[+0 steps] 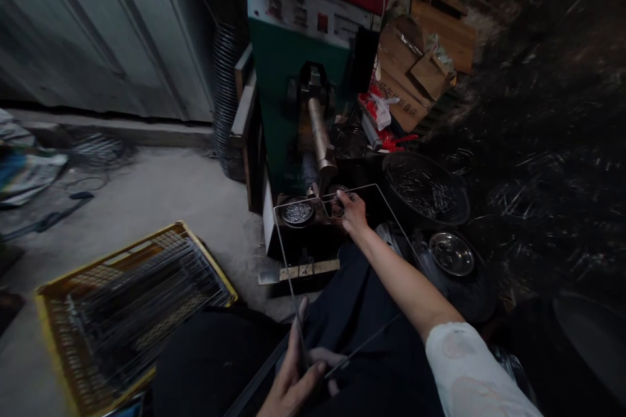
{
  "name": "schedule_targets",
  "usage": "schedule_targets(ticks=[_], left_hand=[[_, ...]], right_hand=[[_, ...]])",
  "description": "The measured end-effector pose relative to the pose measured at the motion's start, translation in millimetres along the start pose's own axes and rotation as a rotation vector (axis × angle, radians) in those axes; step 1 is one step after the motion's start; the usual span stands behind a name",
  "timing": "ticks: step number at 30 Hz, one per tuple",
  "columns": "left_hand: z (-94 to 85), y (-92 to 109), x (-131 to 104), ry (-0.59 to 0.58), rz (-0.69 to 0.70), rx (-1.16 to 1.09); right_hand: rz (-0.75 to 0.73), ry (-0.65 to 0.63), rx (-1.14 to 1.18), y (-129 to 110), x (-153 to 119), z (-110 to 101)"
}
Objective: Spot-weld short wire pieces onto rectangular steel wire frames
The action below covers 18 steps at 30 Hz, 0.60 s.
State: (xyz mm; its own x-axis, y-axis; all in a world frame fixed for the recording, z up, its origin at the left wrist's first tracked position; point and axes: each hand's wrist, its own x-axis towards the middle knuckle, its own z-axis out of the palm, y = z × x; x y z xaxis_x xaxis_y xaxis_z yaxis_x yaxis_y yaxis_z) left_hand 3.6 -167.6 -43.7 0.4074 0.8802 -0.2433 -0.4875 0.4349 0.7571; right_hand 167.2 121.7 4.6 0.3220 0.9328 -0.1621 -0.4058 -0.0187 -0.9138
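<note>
A large rectangular frame of bent wire [283, 247] is held tilted over my lap, its far side at the electrode tips of a green and red machine that looks like a spot welder [274, 104]. My left hand [296, 371] is closed around the near left part of the frame, thumb and fingers on either side of the wire. At the far side, my right hand [353, 214] pinches the wire just right of the electrode [323, 156]. Whether a small piece is also between those fingertips I cannot make out. A dish of small metal pieces [297, 212] sits left of the electrodes.
On the floor at left stands a yellow crate [49, 326] with wire racks in it. To the right are a dark basin [452, 208] of metal pieces and a steel bowl [452, 254]. Cardboard boxes [405, 94] lie behind; a ribbed hose [227, 98] hangs beside the machine.
</note>
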Motion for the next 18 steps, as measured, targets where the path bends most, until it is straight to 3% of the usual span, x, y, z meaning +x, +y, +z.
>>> schedule_targets(ticks=[6,11,18], left_hand=[[0.5,-13,2,0.085,-0.007,0.031],[7.5,-14,2,0.044,-0.042,-0.022],[17.7,1,3,-0.093,-0.026,-0.063]], right_hand=[[0.013,0.021,-0.017,-4,-2,2],[0.026,-0.015,-0.01,-4,-2,0],[0.056,-0.052,-0.026,-5,1,-1]])
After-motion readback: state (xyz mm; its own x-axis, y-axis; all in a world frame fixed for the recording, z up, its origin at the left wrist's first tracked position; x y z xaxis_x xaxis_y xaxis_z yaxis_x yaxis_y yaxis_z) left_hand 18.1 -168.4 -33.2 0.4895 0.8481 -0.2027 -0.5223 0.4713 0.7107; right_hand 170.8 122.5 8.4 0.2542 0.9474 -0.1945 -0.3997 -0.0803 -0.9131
